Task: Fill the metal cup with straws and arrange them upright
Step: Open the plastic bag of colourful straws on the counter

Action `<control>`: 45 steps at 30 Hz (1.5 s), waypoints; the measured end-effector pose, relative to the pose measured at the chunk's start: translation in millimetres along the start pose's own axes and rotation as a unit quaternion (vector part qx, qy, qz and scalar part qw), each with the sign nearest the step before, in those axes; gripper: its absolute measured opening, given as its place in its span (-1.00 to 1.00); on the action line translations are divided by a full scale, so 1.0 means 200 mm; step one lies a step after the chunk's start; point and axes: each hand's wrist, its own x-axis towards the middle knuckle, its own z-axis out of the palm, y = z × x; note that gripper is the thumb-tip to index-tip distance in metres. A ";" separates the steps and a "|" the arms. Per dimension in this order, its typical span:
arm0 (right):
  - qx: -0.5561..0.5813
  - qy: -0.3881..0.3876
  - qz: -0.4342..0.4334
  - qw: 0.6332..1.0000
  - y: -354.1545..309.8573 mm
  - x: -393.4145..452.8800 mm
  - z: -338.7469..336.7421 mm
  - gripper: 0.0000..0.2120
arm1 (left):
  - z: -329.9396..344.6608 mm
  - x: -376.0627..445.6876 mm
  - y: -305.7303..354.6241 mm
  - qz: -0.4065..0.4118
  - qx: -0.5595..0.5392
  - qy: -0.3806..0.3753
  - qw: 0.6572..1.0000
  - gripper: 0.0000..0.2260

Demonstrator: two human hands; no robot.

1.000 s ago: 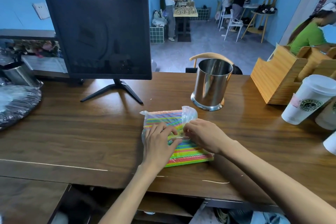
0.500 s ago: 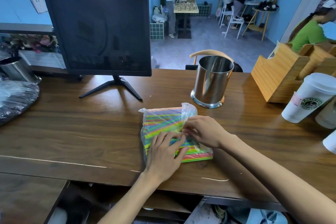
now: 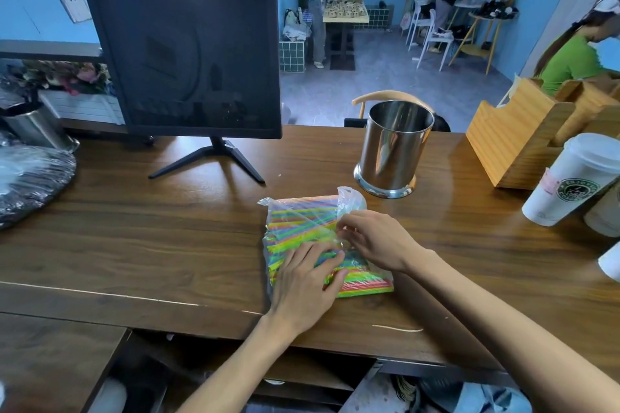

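A clear plastic bag of coloured straws (image 3: 302, 225) lies flat on the wooden counter (image 3: 167, 245). My left hand (image 3: 303, 282) rests flat on the bag's near part, fingers spread and pressing it down. My right hand (image 3: 375, 240) pinches the bag's plastic at its right side, fingers curled. The shiny metal cup (image 3: 392, 147) stands upright just beyond the bag, to the right, with no straws showing in it.
A black monitor (image 3: 188, 54) on a stand occupies the counter's back left. A wooden organiser (image 3: 516, 131) and white lidded paper cups (image 3: 570, 178) stand at the right. A plastic-wrapped tray (image 3: 30, 178) and another metal container (image 3: 37, 127) sit far left. People are behind.
My left hand has slid toward me down the bag and now lies flatter. My right hand keeps working the plastic at the bag's right side. The cup has not moved.
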 end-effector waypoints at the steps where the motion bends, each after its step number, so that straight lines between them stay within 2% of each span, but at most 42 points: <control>1: -0.005 -0.010 -0.011 1.000 0.00 0.00 0.00 -0.82 | 0.00 -0.01 0.00 0.000 -0.003 -0.003 1.000 -0.69; 6: -0.009 -0.043 -0.033 0.998 0.00 0.04 -0.02 -0.83 | 0.01 -0.02 -0.01 -0.009 -0.006 -0.010 1.000 -0.68; 14: 0.031 -0.013 -0.009 0.999 0.02 0.07 -0.01 -0.81 | 0.02 -0.02 0.00 0.007 0.013 0.005 1.000 -0.71; 20: 0.091 0.050 0.050 0.993 0.05 0.09 -0.02 -0.90 | 0.02 -0.02 0.00 0.005 0.005 0.009 1.000 -0.73; 23: 0.103 0.047 0.065 0.991 0.05 0.09 0.00 -0.92 | 0.02 -0.02 0.00 -0.013 -0.010 0.001 1.000 -0.74; 27: 0.133 -0.001 0.059 0.989 0.02 0.08 0.00 -0.80 | 0.02 -0.02 0.00 -0.038 -0.013 -0.016 0.999 -0.73; 30: 0.085 -0.011 0.018 0.996 0.02 0.09 0.01 -0.67 | 0.02 -0.02 0.00 -0.032 0.004 -0.023 0.999 -0.71; 33: 0.113 0.053 0.029 0.992 0.04 0.09 0.04 -0.83 | 0.02 -0.02 0.00 -0.037 0.000 -0.035 0.999 -0.70; 37: 0.228 0.176 0.142 0.947 0.06 0.07 0.04 -0.87 | 0.02 -0.02 0.00 -0.037 -0.006 -0.041 0.998 -0.71; 39: 0.322 0.212 0.216 0.897 0.10 0.05 0.00 -0.88 | 0.02 -0.02 0.00 -0.040 -0.008 -0.043 0.998 -0.71; 42: 0.442 0.280 0.285 0.803 0.16 -0.04 -0.03 -0.90 | 0.02 -0.02 -0.01 -0.043 -0.015 -0.037 0.998 -0.72; 43: 0.458 0.300 0.305 0.779 0.18 -0.08 -0.04 -0.89 | 0.02 -0.02 -0.01 -0.042 -0.019 -0.032 0.998 -0.73; 45: 0.458 0.322 0.343 0.754 0.23 -0.16 -0.01 -0.86 | 0.01 -0.02 -0.01 -0.048 -0.031 -0.028 0.998 -0.73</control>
